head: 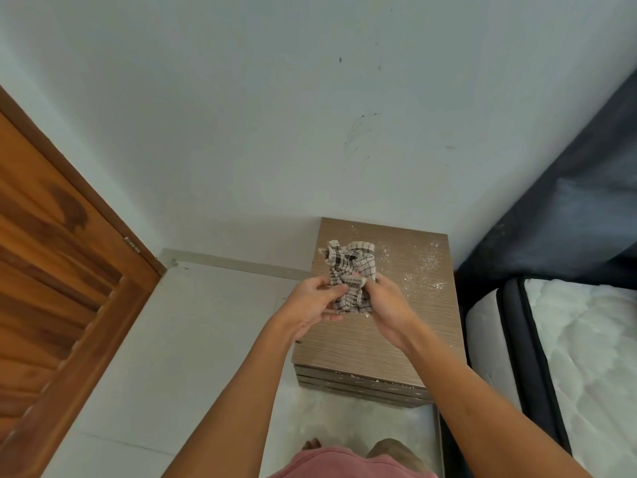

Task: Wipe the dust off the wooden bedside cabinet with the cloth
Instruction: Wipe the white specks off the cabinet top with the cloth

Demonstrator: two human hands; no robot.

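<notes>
A low wooden bedside cabinet (413, 288) with a ribbed brown top stands against the white wall, between the floor and the bed. White dust is scattered over its far right part and along its front edge. Above the cabinet's left half I hold a crumpled white cloth with dark checks (351, 270) in both hands. My left hand (310, 301) grips its lower left side. My right hand (386, 305) grips its lower right side. The cloth's upper part sticks up free between the hands.
A brown wooden door (58, 288) fills the left side. A white quilted mattress (579, 357) with dark edging and a dark headboard (568, 208) lie to the right, close to the cabinet. A pale fluffy rug (344, 419) and my bare feet are below.
</notes>
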